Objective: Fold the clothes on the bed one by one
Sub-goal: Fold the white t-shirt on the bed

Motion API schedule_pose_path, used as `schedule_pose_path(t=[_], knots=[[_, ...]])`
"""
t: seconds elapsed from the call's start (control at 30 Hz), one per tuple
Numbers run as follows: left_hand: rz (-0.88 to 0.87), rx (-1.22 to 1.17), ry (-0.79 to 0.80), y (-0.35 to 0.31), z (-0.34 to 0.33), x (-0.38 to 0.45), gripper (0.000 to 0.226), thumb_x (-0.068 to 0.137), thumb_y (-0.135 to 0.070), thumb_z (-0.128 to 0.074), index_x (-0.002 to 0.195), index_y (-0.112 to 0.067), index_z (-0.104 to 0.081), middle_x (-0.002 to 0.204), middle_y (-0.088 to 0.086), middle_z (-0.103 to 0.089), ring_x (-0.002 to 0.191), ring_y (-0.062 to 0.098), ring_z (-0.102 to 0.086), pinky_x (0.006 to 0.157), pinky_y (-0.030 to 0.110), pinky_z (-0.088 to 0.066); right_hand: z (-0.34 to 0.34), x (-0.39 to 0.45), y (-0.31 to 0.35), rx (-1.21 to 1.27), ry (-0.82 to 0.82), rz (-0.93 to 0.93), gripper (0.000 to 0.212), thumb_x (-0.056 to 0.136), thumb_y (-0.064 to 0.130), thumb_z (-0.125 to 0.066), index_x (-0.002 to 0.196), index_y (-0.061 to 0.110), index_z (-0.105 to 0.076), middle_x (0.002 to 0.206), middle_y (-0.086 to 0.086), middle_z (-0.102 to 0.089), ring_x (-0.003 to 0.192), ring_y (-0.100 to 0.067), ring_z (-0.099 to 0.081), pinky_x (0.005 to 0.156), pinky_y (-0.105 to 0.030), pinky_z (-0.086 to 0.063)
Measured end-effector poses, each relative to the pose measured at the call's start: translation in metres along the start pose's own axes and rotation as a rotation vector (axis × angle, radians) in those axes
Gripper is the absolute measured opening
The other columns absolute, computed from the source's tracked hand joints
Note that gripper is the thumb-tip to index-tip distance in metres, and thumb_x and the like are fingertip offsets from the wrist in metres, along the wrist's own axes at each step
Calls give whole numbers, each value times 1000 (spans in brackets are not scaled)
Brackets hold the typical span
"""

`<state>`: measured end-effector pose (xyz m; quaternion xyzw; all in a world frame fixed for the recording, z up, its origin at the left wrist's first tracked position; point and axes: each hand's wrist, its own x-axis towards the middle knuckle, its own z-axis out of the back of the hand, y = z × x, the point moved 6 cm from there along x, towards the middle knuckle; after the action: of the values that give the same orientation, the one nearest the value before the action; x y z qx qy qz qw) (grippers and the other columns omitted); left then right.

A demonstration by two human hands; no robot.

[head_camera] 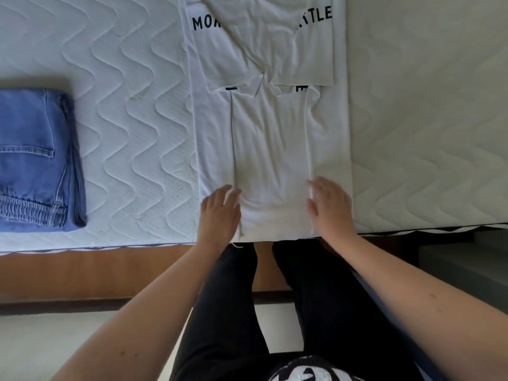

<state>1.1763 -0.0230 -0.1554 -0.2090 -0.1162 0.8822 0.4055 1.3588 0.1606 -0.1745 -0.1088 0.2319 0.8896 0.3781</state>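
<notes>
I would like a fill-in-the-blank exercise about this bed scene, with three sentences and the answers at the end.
1. The folded jeans lie to the ______ of the white T-shirt in the picture.
2. Both sleeves of the T-shirt are folded ______, toward its middle.
3. The left hand and the right hand both rest on the T-shirt near the ______ edge of the mattress.

Missing words: left; inward; near

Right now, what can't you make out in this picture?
Head view only:
- T-shirt print: the folded-in sleeves cover the middle letters; its collar end is cut off by the top edge.
- Jeans: left part cut off by the frame edge.
- Left hand and right hand: fingertips motion-blurred, so contact with the cloth is unclear.
</notes>
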Motion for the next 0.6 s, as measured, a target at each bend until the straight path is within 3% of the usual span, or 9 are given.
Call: schedule_pose_path(t=[0.1,0.17,0.27,0.33,0.4,0.47,0.53,0.6], knots=[[392,-157,-8,41,4,-9,47,95,-23,-57,141,-18,-45,143,8,-43,129,30,-44,104,49,-37,7,-5,-49,236,-67,-503,64,90,24,-62,147,13,-35,146,-14,-40,132,-34,-39,107,-47,-33],[594,-337,4,62,1,-19,51,96,-26,-57,142,-16,-39,140,11,-44,124,29,-46,103,48,-41,6,-12,-67,366,-46,-633,61,87,23,-64,142,13,-38,134,-12,-46,122,-34,-47,98,-45,-42],[849,-671,-10,80,-10,-32,45,95,-29,-60,133,-11,-43,120,7,-57,103,25,-58,81,35,-47,-5,-22,-77,592,70,-699,39,88,21,-65,123,11,-50,108,-2,-57,104,-28,-60,76,-31,-41],[895,-677,99,84,-20,-35,42,94,-32,-61,128,-9,-52,111,3,-61,99,24,-58,77,32,-42,-11,-27,-80,576,154,-674,32,88,24,-68,114,9,-58,106,-7,-64,95,-23,-60,74,-28,-41],[851,-655,197,85,-28,-37,38,94,-32,-61,124,-8,-59,106,2,-62,98,24,-57,81,33,-43,-13,-32,-81,578,181,-643,38,87,29,-69,118,8,-59,110,-7,-65,96,-23,-60,79,-30,-44],[805,-656,214,85,-28,-41,31,94,-35,-61,111,-9,-63,98,2,-64,87,23,-57,75,33,-44,-11,-38,-80,625,209,-629,43,87,33,-70,122,10,-58,109,-2,-63,99,-22,-60,82,-31,-45],[773,-614,203,85,-20,-48,32,92,-44,-61,91,-12,-57,83,3,-61,72,22,-54,60,32,-41,-10,-44,-77,700,244,-616,46,87,33,-72,124,11,-57,110,0,-62,98,-19,-60,83,-30,-44],[762,-600,155,86,-12,-57,34,91,-49,-61,88,-16,-53,80,0,-60,69,19,-56,54,31,-38,-5,-52,-77,747,210,-631,45,85,32,-74,122,10,-57,112,-4,-64,96,-20,-61,82,-30,-45]])
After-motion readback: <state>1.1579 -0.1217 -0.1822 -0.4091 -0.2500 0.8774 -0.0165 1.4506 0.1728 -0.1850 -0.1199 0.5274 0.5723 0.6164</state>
